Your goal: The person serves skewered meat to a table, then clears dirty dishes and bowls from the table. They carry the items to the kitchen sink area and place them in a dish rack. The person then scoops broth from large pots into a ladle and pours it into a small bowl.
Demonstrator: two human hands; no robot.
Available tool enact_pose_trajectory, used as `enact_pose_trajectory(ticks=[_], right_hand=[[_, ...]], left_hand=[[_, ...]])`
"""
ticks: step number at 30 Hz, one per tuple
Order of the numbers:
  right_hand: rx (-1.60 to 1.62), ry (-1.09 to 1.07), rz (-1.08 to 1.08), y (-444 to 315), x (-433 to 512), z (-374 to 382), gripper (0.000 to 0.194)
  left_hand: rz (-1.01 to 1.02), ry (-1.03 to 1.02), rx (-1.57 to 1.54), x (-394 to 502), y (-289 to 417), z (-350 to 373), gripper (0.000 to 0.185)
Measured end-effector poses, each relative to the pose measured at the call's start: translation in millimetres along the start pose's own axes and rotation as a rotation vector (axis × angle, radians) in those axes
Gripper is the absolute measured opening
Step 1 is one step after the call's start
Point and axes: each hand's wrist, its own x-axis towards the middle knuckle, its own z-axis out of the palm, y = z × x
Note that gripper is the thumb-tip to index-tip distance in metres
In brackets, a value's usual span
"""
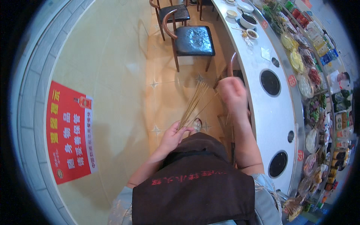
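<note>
My left hand [175, 135] grips the lower ends of a bundle of thin wooden skewers [194, 105] in front of my dark apron [194, 194]. The skewers fan out upward, and one leans apart from the bundle toward the right. My right hand [233, 90] is raised beside the counter's edge, blurred, with its fingers curled. A thin pale stick [227, 119] shows just below it; whether the fingers hold it is not clear.
The white counter [261, 112] curves along the right, with black round hob plates [270, 82] and used bowls [248, 21]. Behind it run plates of food [296, 60] and bottled drinks [320, 42]. Chairs [194, 40] stand ahead on the tiled floor [168, 104]. A red sign [70, 135] hangs on the left wall.
</note>
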Motion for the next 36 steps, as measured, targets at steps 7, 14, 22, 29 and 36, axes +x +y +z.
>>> enact_pose_trajectory(ticks=[7,14,22,29,36], right_hand=[[-0.294,-0.218,0.109,39.9,113.1,41.6,0.02],[0.261,-0.027,0.273,55.0,222.3,21.3,0.011],[0.154,0.22,0.444,90.7,323.7,17.9,0.019],[0.18,0.133,0.507,118.1,405.1,88.4,0.023],[0.314,0.475,0.411,124.1,475.6,88.1,0.019]], left_hand=[[0.054,0.077,0.219,105.0,56.8,-8.2,0.026],[0.025,0.05,0.126,198.2,82.1,-27.0,0.023],[-0.067,-0.143,-0.173,330.0,138.4,-71.4,0.03],[-0.103,-0.315,-0.126,436.9,211.6,-129.8,0.032],[-0.173,-0.433,-0.146,511.8,248.1,-154.8,0.032]])
